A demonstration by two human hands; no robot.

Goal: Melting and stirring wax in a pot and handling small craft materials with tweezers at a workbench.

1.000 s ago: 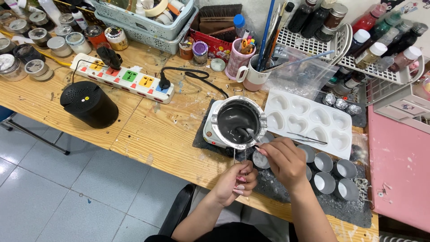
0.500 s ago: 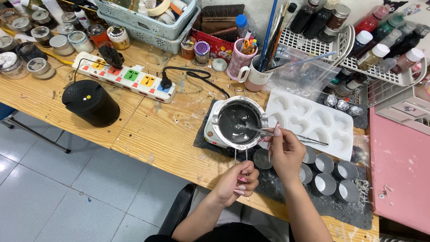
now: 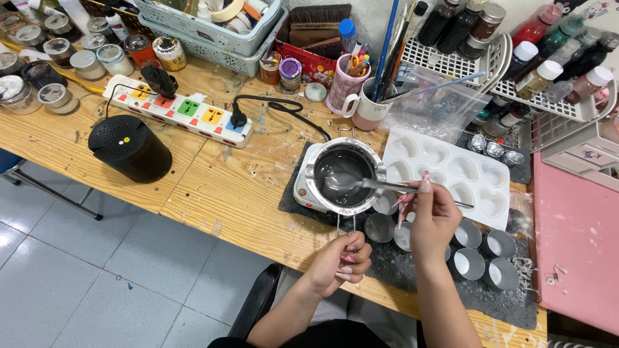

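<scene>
My left hand is curled tight around the wire handle of the metal melting pot, which sits on the small white hot plate on the wooden bench. My right hand pinches a metal spoon between closed fingers, its bowl lying in the grey liquid inside the pot. Small metal cups stand just beside that hand, with the white heart-shaped mould behind them.
</scene>
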